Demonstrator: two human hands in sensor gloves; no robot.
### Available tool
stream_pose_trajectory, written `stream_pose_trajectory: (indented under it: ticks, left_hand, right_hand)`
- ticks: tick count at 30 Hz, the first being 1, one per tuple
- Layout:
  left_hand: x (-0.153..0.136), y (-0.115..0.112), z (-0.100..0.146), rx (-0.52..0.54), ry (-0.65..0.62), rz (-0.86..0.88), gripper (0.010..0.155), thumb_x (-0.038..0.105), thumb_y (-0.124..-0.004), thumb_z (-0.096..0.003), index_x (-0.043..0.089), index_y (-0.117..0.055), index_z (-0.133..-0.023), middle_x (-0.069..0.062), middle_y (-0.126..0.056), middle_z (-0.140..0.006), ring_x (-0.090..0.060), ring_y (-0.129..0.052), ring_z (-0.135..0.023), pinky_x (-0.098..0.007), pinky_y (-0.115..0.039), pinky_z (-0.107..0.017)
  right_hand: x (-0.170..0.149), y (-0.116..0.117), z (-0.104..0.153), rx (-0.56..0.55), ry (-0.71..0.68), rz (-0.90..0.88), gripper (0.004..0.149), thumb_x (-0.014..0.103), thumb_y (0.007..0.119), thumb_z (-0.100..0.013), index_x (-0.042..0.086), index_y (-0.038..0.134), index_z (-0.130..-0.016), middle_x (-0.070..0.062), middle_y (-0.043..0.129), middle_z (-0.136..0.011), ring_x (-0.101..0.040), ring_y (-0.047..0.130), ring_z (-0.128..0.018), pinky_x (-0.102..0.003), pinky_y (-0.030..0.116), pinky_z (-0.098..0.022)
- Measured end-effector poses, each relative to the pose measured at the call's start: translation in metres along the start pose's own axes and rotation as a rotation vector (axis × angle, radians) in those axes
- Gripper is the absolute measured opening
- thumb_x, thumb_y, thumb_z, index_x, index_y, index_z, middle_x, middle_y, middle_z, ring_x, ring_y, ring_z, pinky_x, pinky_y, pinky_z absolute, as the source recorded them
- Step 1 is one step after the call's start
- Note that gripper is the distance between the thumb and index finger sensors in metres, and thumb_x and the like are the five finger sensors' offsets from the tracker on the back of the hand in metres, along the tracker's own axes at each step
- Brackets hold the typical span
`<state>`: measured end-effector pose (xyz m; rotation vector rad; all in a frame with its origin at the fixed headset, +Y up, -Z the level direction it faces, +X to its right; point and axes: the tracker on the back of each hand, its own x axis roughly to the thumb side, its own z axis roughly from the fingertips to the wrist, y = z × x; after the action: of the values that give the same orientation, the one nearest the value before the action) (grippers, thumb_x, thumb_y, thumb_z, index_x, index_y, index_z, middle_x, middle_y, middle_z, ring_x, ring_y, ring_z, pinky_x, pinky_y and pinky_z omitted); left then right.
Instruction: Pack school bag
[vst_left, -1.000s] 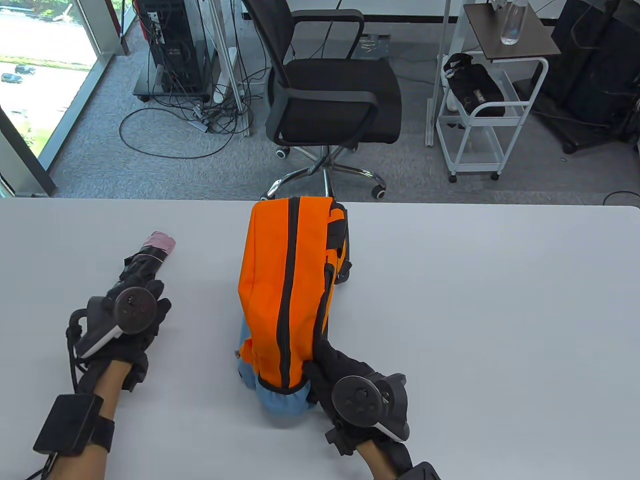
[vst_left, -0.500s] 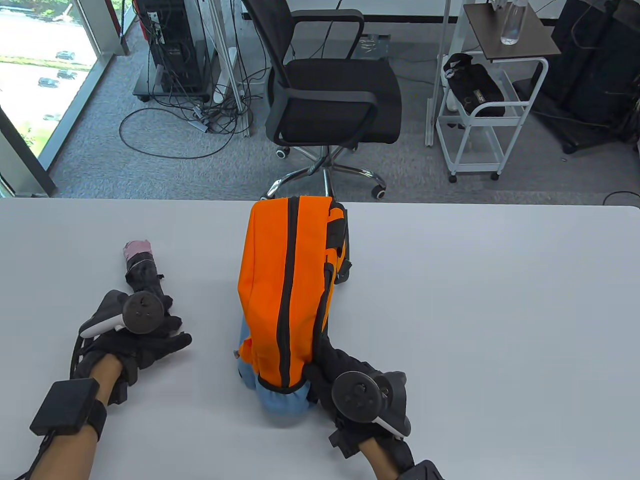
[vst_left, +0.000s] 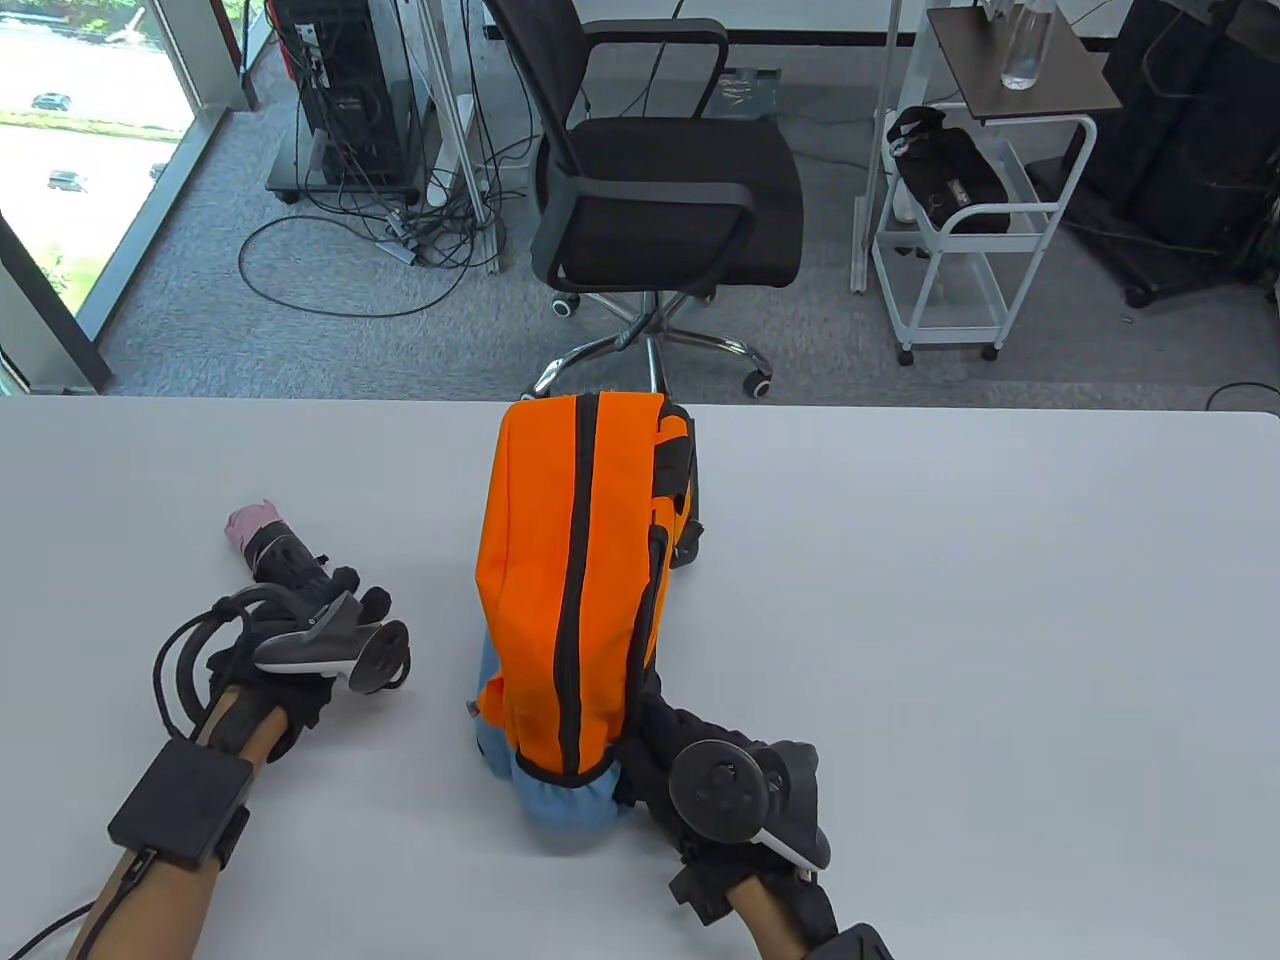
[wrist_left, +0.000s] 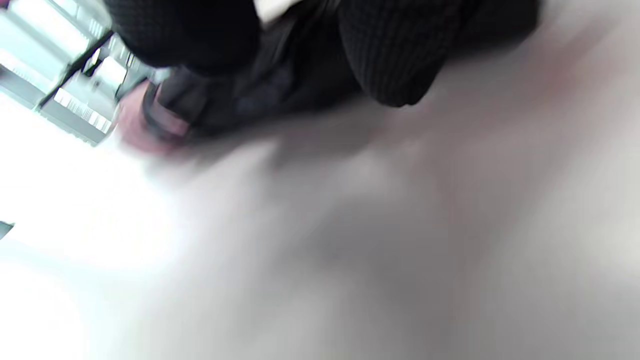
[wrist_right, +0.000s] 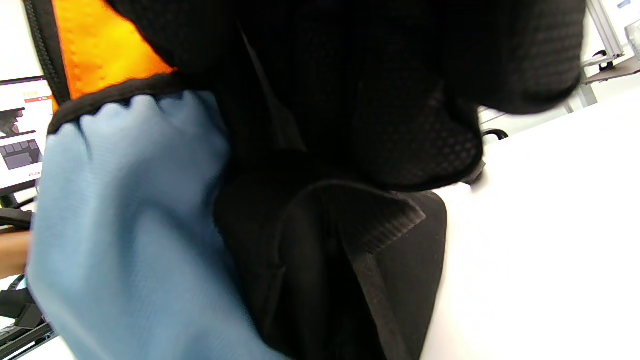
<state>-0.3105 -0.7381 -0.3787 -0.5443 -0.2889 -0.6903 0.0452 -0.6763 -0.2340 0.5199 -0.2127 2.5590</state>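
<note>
An orange backpack with a black zip and a light blue side pocket lies lengthwise in the middle of the white table. My right hand grips its near right edge beside the blue pocket. In the right wrist view the blue pocket and the bag's black back panel fill the frame. My left hand grips a folded black umbrella with a pink end, left of the bag, the pink end pointing away. The left wrist view shows the umbrella blurred under my fingers.
A black office chair stands just beyond the table's far edge, behind the bag. A white cart with a black pouch stands at the back right. Bare table surface lies to the right of the bag.
My left hand has rolled over with the umbrella in it and shifted right, toward the bag; the pink end has swung left and nearer. My right hand and the backpack have stayed put.
</note>
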Motion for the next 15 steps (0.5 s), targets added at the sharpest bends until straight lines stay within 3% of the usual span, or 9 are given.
stream_pose_trajectory:
  ticks: [1,3,4,6,8,11,12,14,15]
  left_hand:
    - [-0.001,-0.003,-0.005,0.037,-0.005,-0.007,0.101,0.038,-0.084,-0.0489,0.023,-0.011,-0.117,-0.033,-0.006,-0.115,-0.044,-0.075,-0.079,-0.044,-0.077,-0.054]
    - [0.002,-0.002,-0.01,0.294,-0.067,-0.001,0.083,0.035,-0.091,-0.0428,0.024,-0.046,-0.112,-0.026,-0.028,-0.118,-0.041,-0.088,-0.067,-0.041,-0.084,-0.045]
    - [0.005,0.001,-0.011,0.312,-0.083,-0.052,0.078,0.035,-0.094,-0.0409,0.022,-0.056,-0.107,-0.023,-0.041,-0.118,-0.04,-0.094,-0.06,-0.039,-0.087,-0.041]
    - [0.005,0.007,-0.006,0.31,-0.104,-0.159,0.075,0.043,-0.095,-0.0398,0.026,-0.06,-0.103,-0.014,-0.06,-0.115,-0.031,-0.099,-0.053,-0.037,-0.089,-0.037]
    - [0.004,0.014,0.004,0.373,-0.137,-0.131,0.074,0.047,-0.095,-0.0387,0.024,-0.065,-0.102,-0.009,-0.075,-0.109,-0.026,-0.102,-0.045,-0.037,-0.091,-0.035]
    - [-0.006,0.032,0.042,0.619,-0.132,-0.022,0.07,0.056,-0.091,-0.041,0.019,-0.073,-0.098,-0.011,-0.089,-0.098,-0.026,-0.104,-0.038,-0.038,-0.094,-0.033]
    - [-0.013,0.04,0.061,0.723,-0.116,0.059,0.07,0.059,-0.087,-0.042,0.017,-0.074,-0.096,-0.011,-0.092,-0.094,-0.024,-0.104,-0.034,-0.036,-0.094,-0.031]
    - [-0.027,0.049,0.09,0.834,-0.08,0.288,0.072,0.06,-0.086,-0.0422,0.011,-0.078,-0.095,-0.014,-0.096,-0.088,-0.023,-0.104,-0.03,-0.036,-0.094,-0.028]
    - [-0.036,0.054,0.11,0.923,-0.082,0.432,0.073,0.06,-0.085,-0.0422,0.01,-0.079,-0.094,-0.015,-0.097,-0.085,-0.021,-0.104,-0.028,-0.035,-0.095,-0.027]
  right_hand:
    - [0.0,0.001,0.0,0.007,0.001,-0.005,0.056,0.041,0.071,-0.045,0.003,0.081,-0.085,-0.019,0.102,-0.062,-0.034,0.106,-0.038,-0.044,0.089,-0.028]
    - [-0.001,0.001,0.0,0.007,0.003,-0.011,0.056,0.042,0.071,-0.046,0.003,0.081,-0.085,-0.019,0.102,-0.062,-0.034,0.106,-0.038,-0.044,0.089,-0.028]
    - [-0.001,0.001,0.0,0.01,0.005,-0.012,0.056,0.042,0.07,-0.046,0.003,0.08,-0.085,-0.019,0.102,-0.062,-0.034,0.106,-0.038,-0.044,0.089,-0.028]
    - [-0.001,0.0,0.0,0.011,0.005,-0.009,0.056,0.042,0.07,-0.046,0.003,0.08,-0.085,-0.019,0.102,-0.062,-0.034,0.106,-0.039,-0.044,0.089,-0.028]
    - [0.0,0.0,0.0,0.008,0.001,-0.006,0.055,0.041,0.071,-0.046,0.003,0.081,-0.085,-0.019,0.102,-0.062,-0.034,0.106,-0.038,-0.044,0.089,-0.028]
    - [0.004,-0.003,0.0,0.01,-0.001,0.026,0.055,0.041,0.072,-0.046,0.003,0.08,-0.085,-0.019,0.102,-0.062,-0.035,0.106,-0.038,-0.044,0.089,-0.028]
    - [0.006,-0.007,-0.002,0.059,0.023,0.031,0.056,0.041,0.072,-0.046,0.002,0.08,-0.087,-0.022,0.101,-0.066,-0.037,0.106,-0.042,-0.046,0.089,-0.029]
    - [0.014,-0.017,0.001,0.23,0.08,0.04,0.062,0.042,0.071,-0.047,0.002,0.071,-0.095,-0.031,0.086,-0.087,-0.048,0.096,-0.062,-0.051,0.084,-0.039]
    - [0.022,-0.026,0.004,0.238,0.082,0.076,0.062,0.042,0.071,-0.047,0.003,0.071,-0.096,-0.032,0.082,-0.091,-0.051,0.093,-0.065,-0.053,0.083,-0.04]
